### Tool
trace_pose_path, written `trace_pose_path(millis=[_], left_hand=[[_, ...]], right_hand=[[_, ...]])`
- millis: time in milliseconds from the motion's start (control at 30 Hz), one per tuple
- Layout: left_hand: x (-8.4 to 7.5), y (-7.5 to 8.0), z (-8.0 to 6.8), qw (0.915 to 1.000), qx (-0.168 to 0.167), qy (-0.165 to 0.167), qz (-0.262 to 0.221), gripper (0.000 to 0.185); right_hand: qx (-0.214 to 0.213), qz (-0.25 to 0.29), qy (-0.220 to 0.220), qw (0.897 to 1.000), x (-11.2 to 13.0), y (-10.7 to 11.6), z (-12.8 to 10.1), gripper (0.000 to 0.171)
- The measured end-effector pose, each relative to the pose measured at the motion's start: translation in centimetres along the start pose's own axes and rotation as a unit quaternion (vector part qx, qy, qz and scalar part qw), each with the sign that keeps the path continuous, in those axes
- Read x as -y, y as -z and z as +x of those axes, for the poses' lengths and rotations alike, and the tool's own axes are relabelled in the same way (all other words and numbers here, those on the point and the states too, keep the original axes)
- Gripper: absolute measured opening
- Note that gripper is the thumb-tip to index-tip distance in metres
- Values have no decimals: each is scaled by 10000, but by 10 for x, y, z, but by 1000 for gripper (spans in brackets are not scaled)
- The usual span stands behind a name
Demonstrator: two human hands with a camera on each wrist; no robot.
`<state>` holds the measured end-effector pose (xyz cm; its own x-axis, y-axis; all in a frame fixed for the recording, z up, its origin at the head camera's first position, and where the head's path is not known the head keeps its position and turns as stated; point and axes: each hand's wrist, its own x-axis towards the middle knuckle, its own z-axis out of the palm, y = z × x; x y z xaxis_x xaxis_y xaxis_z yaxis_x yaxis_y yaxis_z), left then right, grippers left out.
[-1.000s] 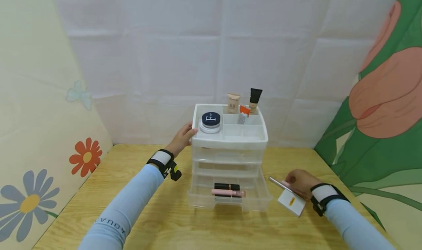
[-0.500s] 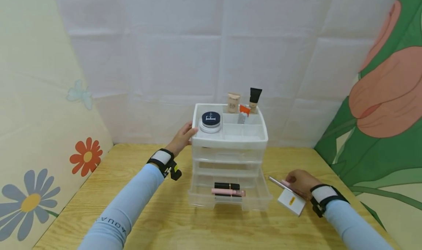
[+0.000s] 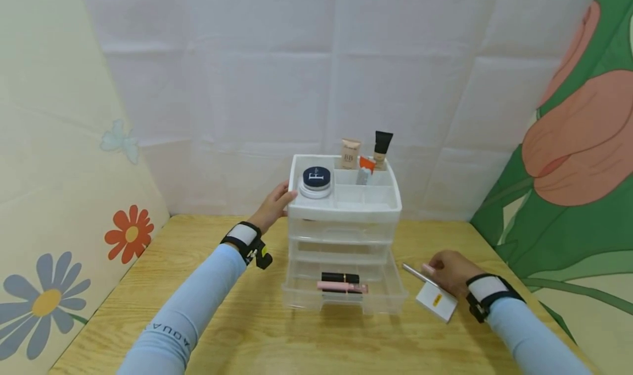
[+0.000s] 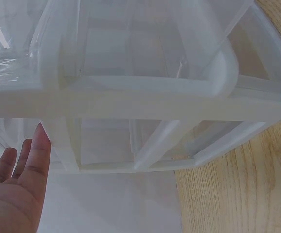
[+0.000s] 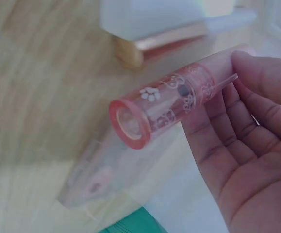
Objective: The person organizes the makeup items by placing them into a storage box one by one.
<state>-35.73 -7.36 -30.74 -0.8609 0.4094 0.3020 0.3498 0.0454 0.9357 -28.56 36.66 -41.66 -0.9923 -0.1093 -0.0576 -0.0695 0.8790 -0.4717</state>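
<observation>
Translucent pink cylindrical plastic tube (image 5: 179,94), white-patterned, pinched in the right hand (image 5: 249,155).
Thumb and fingers meet at its paler end; judged light, stiff and slippery, best held mid-barrel. Left hand (image 3: 272,207), fingers fairly straight, rests against the white-framed clear plastic drawer unit (image 3: 346,215), well apart from the tube.

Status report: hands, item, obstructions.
Left hand against organizer. Right hand pinches pink tube. White box, slim stick close by. Bottom drawer open.

Person's L sleeve (image 3: 184,312) reads "AQUA". Navy jar lid (image 3: 316,177): lg. white "F". Beige tube (image 3: 350,154) w/ "BB", smaller print illeg. Yellow label (image 3: 437,299) on white box (image 3: 444,309) too sm. to read.
</observation>
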Motion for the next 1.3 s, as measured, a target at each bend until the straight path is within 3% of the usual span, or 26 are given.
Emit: trace_pose_path(millis=[267, 600, 1067, 1300], left_hand=[[-2, 1, -1, 10000, -7, 47, 73, 51], [0, 2, 1, 10000, 52, 48, 37, 53], [-1, 2, 1, 10000, 11, -21, 6, 54], [0, 2, 1, 10000, 68, -41, -46, 54]], right_hand=[[-188, -377, 786, 9960, 12, 24, 0, 15], [-394, -571, 1365, 9882, 43, 59, -18, 16], [-627, -790, 2419, 9650, 120, 82, -48, 23], [-469, -860, 2510, 9630, 154, 88, -57, 17]])
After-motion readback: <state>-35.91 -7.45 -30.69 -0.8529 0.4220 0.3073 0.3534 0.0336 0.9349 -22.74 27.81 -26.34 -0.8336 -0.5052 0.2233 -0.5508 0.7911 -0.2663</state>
